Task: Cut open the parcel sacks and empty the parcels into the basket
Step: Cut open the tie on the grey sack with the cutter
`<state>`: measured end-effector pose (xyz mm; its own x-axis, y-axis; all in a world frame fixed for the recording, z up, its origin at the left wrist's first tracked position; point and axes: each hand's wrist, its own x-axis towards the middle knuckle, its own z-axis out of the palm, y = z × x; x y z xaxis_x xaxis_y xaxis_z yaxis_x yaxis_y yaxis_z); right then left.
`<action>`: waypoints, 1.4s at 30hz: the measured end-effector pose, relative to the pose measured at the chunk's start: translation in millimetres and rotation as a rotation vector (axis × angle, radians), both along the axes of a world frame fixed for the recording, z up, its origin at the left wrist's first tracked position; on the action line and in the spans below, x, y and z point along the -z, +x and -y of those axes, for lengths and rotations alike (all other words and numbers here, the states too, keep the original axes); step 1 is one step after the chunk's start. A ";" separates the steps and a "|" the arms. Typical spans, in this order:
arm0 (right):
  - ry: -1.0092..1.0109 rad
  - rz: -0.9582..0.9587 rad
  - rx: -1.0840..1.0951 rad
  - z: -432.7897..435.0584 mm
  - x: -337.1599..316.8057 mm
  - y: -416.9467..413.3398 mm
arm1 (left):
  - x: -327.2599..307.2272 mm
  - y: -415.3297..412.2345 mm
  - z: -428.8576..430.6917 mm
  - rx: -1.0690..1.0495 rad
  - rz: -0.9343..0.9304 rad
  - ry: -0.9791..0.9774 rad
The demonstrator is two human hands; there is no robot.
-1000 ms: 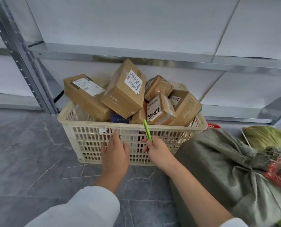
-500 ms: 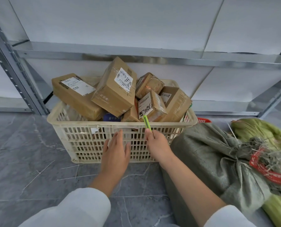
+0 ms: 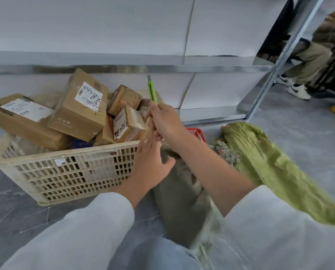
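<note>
The right hand [image 3: 162, 121] has lifted from the full basket [image 3: 65, 152], gripping the green knife [image 3: 151, 90] blade-up, while the left hand [image 3: 151, 164], fingers loosely spread, has swung to the grey sack [image 3: 182, 195] beside it, seemingly touching it, so cutting looks next.

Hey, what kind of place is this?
Probably a parcel depot or sorting room: labelled cardboard parcels heaped in a plastic basket, tied woven sacks on the floor, and bare metal shelving behind.
</note>
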<state>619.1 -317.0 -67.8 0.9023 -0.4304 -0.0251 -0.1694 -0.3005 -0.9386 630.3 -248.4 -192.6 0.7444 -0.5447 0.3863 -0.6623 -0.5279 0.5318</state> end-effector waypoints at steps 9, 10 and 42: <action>0.080 -0.056 0.066 74.9 -25.4 -34.9 | -11.1 -38.5 85.0 0.406 0.034 0.271; 0.100 -0.068 0.073 82.7 -18.9 -41.4 | -8.9 -40.5 88.5 0.397 0.050 0.258; 0.529 0.041 -0.393 -101.6 62.2 -10.1 | -41.3 9.2 -165.6 -0.517 -0.968 -1.016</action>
